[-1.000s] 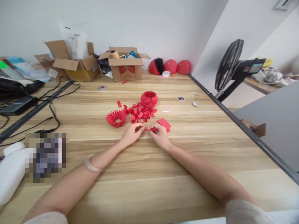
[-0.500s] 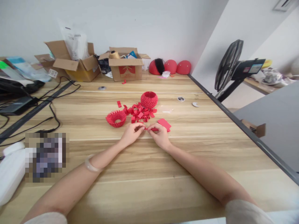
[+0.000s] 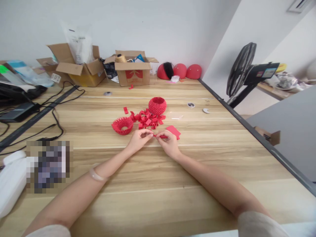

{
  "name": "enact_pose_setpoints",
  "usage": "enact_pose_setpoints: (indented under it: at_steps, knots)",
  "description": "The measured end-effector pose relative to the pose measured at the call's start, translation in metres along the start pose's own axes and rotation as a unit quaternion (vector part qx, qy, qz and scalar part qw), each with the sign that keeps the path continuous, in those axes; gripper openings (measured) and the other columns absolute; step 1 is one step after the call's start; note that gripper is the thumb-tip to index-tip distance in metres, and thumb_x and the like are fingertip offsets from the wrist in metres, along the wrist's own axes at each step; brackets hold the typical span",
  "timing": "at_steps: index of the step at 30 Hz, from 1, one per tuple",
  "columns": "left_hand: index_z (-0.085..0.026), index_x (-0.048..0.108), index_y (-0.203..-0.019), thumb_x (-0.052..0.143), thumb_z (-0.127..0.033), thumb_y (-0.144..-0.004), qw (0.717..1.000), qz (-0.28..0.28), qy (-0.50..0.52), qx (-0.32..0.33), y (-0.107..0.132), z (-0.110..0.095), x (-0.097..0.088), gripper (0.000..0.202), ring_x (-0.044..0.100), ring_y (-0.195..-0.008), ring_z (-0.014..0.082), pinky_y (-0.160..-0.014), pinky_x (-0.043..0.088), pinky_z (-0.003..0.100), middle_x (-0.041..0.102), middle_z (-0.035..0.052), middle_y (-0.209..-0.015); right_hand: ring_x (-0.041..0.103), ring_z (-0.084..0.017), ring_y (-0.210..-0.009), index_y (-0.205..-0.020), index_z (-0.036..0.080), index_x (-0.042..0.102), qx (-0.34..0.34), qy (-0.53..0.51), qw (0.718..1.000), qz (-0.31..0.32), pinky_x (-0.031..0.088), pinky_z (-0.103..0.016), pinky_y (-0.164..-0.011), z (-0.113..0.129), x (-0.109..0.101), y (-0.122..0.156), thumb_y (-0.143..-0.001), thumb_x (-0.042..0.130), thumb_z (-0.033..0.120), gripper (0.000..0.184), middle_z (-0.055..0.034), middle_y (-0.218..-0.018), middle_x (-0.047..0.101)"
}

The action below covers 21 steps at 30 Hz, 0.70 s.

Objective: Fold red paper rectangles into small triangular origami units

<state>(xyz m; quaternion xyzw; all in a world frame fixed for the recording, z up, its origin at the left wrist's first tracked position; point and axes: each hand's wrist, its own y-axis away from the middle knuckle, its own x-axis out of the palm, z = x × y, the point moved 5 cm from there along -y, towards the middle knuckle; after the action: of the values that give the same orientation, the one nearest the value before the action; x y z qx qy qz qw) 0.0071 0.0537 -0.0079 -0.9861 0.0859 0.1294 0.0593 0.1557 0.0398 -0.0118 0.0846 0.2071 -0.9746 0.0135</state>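
Note:
My left hand and my right hand meet over the wooden table, and both pinch a small strip of red paper between their fingertips. Just behind the right hand lie flat red paper sheets. A pile of small folded red paper pieces is spread beyond my hands. Left of the pile stands a spiky red paper ring, and behind the pile a rounded red paper bowl.
Two open cardboard boxes stand at the back by the wall, with red half-spheres to their right. Black cables and devices lie at the left. A black fan stands past the table's right edge.
My fingers have shifted slightly on the red paper strip; the hands stay in the same place.

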Motion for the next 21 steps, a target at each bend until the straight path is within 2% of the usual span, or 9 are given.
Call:
enact_pose_setpoints:
  at_steps: [8,14,21]
  knots:
    - [-0.011,0.069,-0.084,0.066,-0.034,-0.07,1.0,-0.001,0.001,0.001,0.0001,0.001,-0.0003,0.027,0.063,-0.076,0.0183,-0.073,0.049,0.031,0.071,0.0089,-0.084,0.062,-0.015,-0.077,-0.073,0.019,0.063,0.012,0.014,1.0,0.003,0.051,-0.027,-0.071,-0.0029,0.0005,0.0004,-0.072,0.056,0.016,0.007,-0.0032,-0.079,0.066]
    - [-0.011,0.069,-0.084,0.068,-0.036,-0.068,1.0,0.0,0.022,-0.007,0.0001,0.0011,0.0005,0.029,0.064,-0.081,0.0193,-0.078,0.049,0.032,0.071,0.0092,-0.089,0.061,-0.014,-0.075,-0.073,0.018,0.062,-0.019,0.012,1.0,-0.011,0.05,-0.028,-0.07,0.0025,-0.0017,0.0006,-0.072,0.055,0.015,0.008,-0.0035,-0.078,0.064]
    - [-0.012,0.07,-0.084,0.07,-0.035,-0.067,0.999,-0.001,0.039,-0.018,-0.0001,0.0049,-0.0002,0.029,0.065,-0.083,0.0205,-0.081,0.049,0.033,0.072,0.0088,-0.089,0.061,-0.015,-0.075,-0.072,0.018,0.062,-0.002,0.004,1.0,-0.009,0.05,-0.027,-0.069,-0.0009,-0.0007,0.0005,-0.071,0.056,0.015,0.007,-0.0037,-0.078,0.064]
